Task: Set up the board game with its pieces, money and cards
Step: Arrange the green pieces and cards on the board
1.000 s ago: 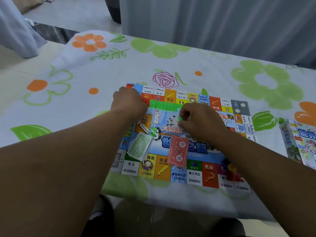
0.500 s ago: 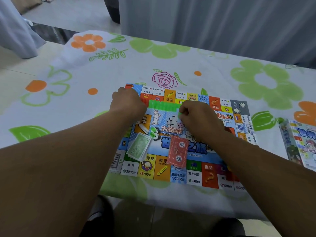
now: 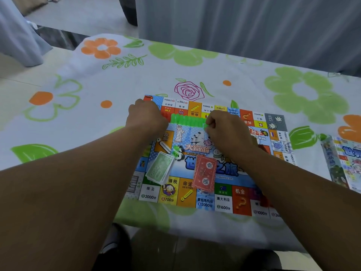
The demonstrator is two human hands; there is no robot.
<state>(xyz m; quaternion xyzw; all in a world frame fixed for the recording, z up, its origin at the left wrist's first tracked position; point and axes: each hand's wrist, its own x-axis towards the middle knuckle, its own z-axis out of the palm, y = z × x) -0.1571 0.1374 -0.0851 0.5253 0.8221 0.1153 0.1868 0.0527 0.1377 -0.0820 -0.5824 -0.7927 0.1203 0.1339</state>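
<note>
surface: floral-clothed table (image 3: 136, 85) | on it: game board (image 3: 224, 200), centre | colourful packet (image 3: 345, 163), right edge

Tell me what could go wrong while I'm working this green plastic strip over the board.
Pieces could pop off the green strip, held between your left hand and right hand, and scatter. Your forearms pass close by the green money stack and red card stack and might knock them askew.
</note>
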